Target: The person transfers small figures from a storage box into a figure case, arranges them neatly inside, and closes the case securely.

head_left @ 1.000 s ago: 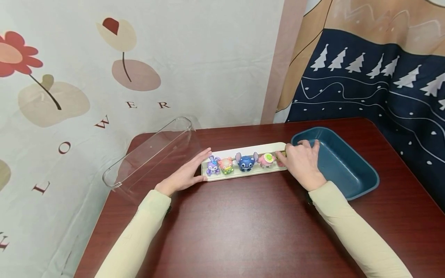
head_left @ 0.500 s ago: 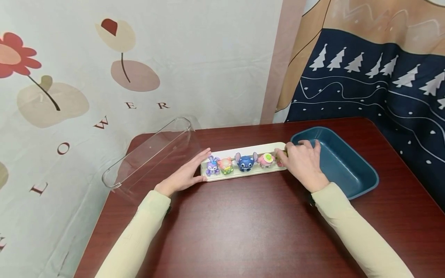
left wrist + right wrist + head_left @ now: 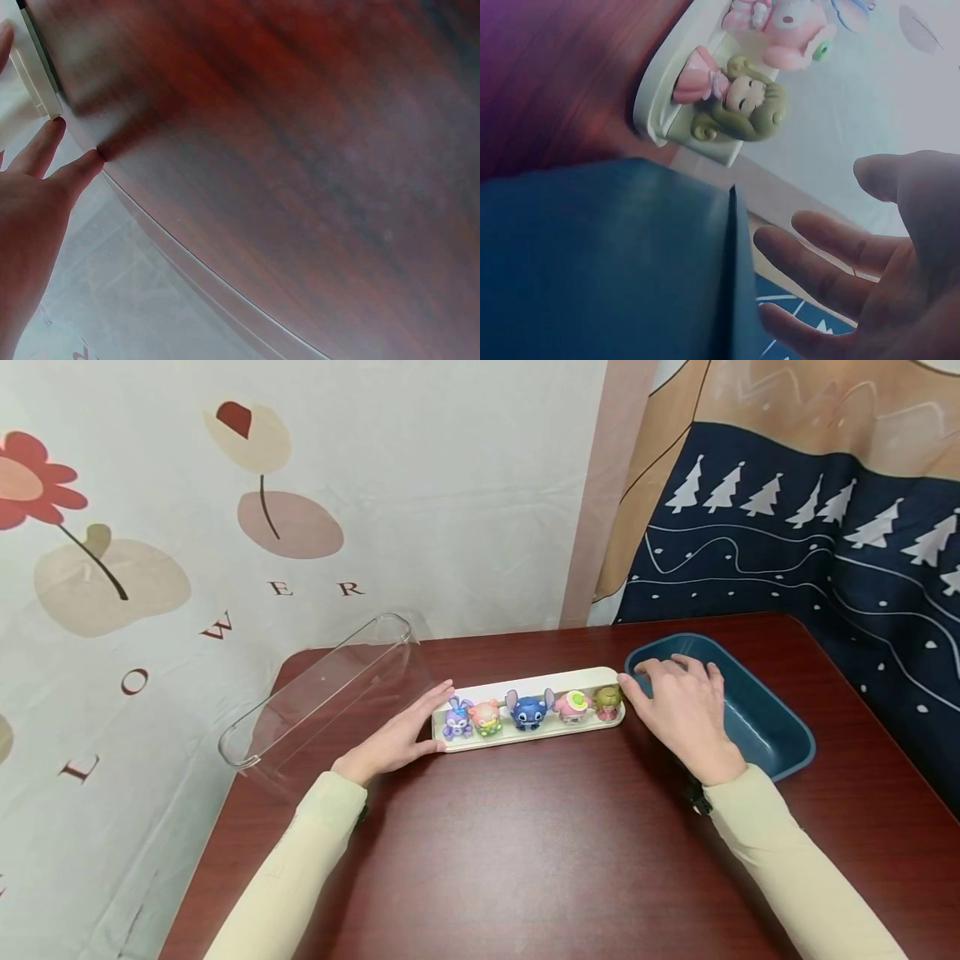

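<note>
A long cream tray [image 3: 525, 741] holds a row of several small toy figurines. From the left come a purple rabbit figurine [image 3: 457, 720], a pink and yellow one [image 3: 487, 718], a blue big-eared one [image 3: 528, 710] and a pink one [image 3: 572, 706]. At the right end stands a green-haired doll in a pink dress [image 3: 607, 702], seen close in the right wrist view. My left hand [image 3: 401, 735] touches the tray's left end with straight fingers. Beside the right end, my right hand [image 3: 686, 710] hovers over the blue basin's near rim, fingers loosely bent around nothing.
A dark blue basin [image 3: 787, 727] stands at the right of the reddish-brown table [image 3: 510, 860]. Behind the left hand, a clear plastic cover [image 3: 322, 693] rests at the table's back left. Printed fabric [image 3: 465, 502] hangs along the back.
My right hand has let go of the green-haired doll and moved right, off the tray's end toward the basin. The doll now shows fully. My left hand stays put.
</note>
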The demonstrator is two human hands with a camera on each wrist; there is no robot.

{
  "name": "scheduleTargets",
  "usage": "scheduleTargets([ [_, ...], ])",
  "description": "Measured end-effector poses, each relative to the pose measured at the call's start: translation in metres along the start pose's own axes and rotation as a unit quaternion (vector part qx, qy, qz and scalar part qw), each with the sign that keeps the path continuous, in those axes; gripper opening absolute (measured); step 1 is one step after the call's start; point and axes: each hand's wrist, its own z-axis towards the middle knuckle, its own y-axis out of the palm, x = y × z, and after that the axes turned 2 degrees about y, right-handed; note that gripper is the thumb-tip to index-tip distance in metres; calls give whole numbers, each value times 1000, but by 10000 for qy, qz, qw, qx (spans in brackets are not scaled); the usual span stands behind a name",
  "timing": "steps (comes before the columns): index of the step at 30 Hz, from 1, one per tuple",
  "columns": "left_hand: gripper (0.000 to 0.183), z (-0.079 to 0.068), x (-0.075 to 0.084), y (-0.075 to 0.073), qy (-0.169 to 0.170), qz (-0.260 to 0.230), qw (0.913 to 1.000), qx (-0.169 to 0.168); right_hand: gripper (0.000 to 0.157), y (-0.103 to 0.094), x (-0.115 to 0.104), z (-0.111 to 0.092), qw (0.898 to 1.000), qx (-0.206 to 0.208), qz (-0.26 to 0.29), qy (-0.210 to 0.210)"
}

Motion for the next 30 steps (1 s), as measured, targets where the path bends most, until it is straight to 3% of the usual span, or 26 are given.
scheduleTargets([
  [9, 88, -1, -1, 1, 43, -10, 10000, 28, 42, -6, 17, -10, 9998, 46, 151, -79],
  [18, 87, -1, -1, -1, -38, 7, 10000, -72, 48, -12, 27, -22, 9995, -312, 59, -3],
  [30, 89, -2, 10, -3, -36, 211, 9998, -10, 53, -18, 37, -29, 9994, -313, 106, -98],
])
